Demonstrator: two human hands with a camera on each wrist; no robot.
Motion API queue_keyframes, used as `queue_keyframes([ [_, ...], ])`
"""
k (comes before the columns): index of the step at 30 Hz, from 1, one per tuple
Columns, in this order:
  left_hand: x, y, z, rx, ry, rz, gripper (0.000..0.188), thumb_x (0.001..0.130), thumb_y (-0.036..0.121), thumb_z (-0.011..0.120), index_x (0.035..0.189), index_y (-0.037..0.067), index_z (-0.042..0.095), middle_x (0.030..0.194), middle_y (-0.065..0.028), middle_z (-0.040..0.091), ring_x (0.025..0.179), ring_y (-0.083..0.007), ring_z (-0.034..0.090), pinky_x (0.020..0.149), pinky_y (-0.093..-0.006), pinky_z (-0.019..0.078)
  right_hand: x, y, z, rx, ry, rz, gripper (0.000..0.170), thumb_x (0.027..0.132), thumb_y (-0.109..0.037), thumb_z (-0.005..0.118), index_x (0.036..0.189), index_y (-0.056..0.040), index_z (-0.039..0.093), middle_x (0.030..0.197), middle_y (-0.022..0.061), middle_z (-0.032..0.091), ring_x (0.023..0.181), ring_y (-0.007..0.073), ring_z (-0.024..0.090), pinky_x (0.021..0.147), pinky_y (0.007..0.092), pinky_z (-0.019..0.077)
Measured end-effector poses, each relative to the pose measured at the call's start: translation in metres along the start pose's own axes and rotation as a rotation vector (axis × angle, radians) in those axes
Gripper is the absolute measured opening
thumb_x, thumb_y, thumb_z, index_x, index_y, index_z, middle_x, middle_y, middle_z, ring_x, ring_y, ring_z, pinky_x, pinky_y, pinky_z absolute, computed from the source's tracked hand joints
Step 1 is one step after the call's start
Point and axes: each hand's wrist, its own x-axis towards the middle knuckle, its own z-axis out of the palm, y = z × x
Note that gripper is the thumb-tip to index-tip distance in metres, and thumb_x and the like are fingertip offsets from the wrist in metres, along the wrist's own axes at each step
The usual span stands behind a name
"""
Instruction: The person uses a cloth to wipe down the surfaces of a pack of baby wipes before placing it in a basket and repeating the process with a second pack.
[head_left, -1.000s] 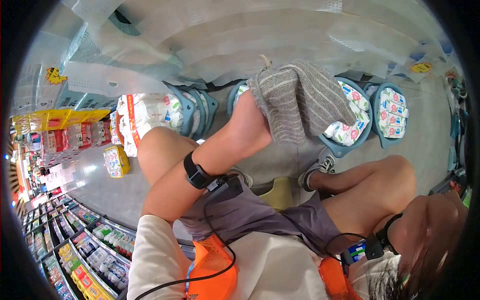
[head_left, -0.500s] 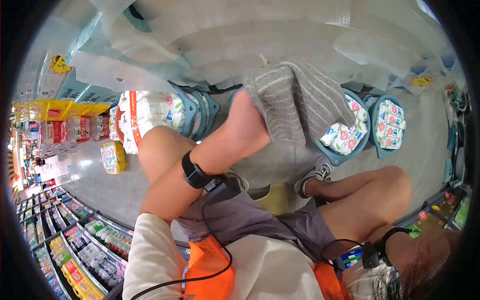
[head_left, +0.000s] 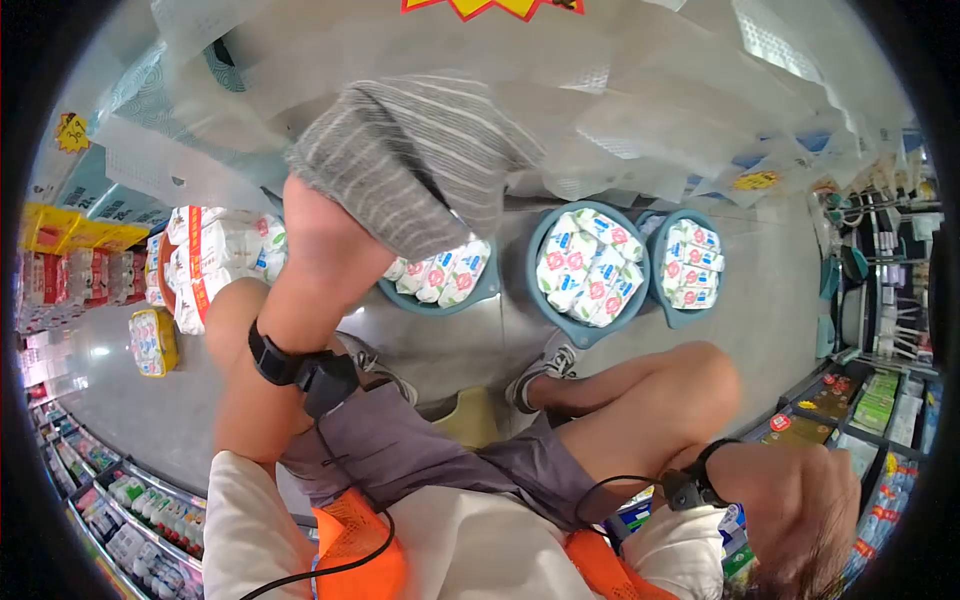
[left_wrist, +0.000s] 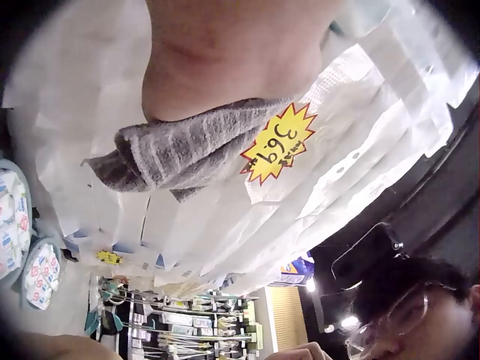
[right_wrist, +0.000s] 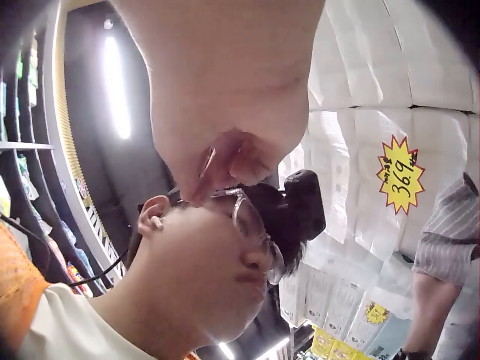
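Grey striped cloth [head_left: 345, 165], soft w/ pale lines, lies over the L hand [head_left: 330, 232] at upper L of the head view, in front of a tall wall of plastic-wrapped packs [head_left: 640, 70]. Fingers are hidden under the fabric, so can't tell how they grip; nor is it clear whether cloth & wrap touch. L wrist view shows the cloth bunched beside a yellow starburst price sign [left_wrist: 279, 144].

Handling, as a judgement: fabric looks loose at its far edge, so spread it flat under the fingers & gather the trailing corner. Wrap looks thin & creased; light, even pressure should avoid snagging it or the sign's edge.

R hand [right_wrist: 232, 154] is up by the person's glasses [right_wrist: 251, 217], well apart from the cloth, fingers bent; can't tell if it holds anything.

Further out, on grey floor: a blue basket [head_left: 583, 337] of white packs w/ pink & green print, others like it on either side, & a yellow basket [head_left: 172, 345] at far L. Stocked shelves [head_left: 800, 420] at lower R.
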Motion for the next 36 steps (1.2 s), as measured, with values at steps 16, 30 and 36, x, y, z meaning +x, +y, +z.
queue_keyframes([
  [16, -0.003, 0.020, -0.013, -0.908, -0.119, -0.123, 0.051, 0.110, 0.030, 0.043, 0.148, -0.001, 0.053, 0.151, -0.0177, 0.057, 0.139, -0.0349, 0.056, 0.119, -0.0523, 0.0443, -0.124, -0.180, -0.131, 1.607, -0.923, -1.713, 0.062, 0.096, -0.063, 0.061, 0.108, -0.0052, 0.080, 0.111, 0.0229, 0.077, 0.106, 0.0398, 0.074, 0.091, 0.0519, 0.0573],
  [30, -0.010, 0.033, -0.030, -0.889, 0.006, -0.058, 0.044, 0.110, 0.016, 0.040, 0.145, -0.005, 0.053, 0.144, -0.0192, 0.060, 0.131, -0.0328, 0.061, 0.113, -0.0497, 0.0512, -0.182, -0.200, -0.139, 1.356, -1.405, -1.683, 0.039, 0.096, -0.034, 0.059, 0.108, -0.0025, 0.079, 0.102, 0.0175, 0.081, 0.097, 0.0326, 0.079, 0.090, 0.0471, 0.0582],
  [36, -0.005, 0.023, -0.033, -1.151, -0.166, -0.071, 0.053, 0.110, 0.030, 0.038, 0.148, -0.003, 0.052, 0.149, -0.0189, 0.058, 0.136, -0.0382, 0.057, 0.118, -0.0531, 0.0448, -0.206, -0.211, -0.136, 1.441, -1.419, -1.642, 0.043, 0.098, -0.040, 0.060, 0.097, -0.0007, 0.078, 0.078, 0.0119, 0.079, 0.075, 0.0267, 0.079, 0.083, 0.0431, 0.0609],
])
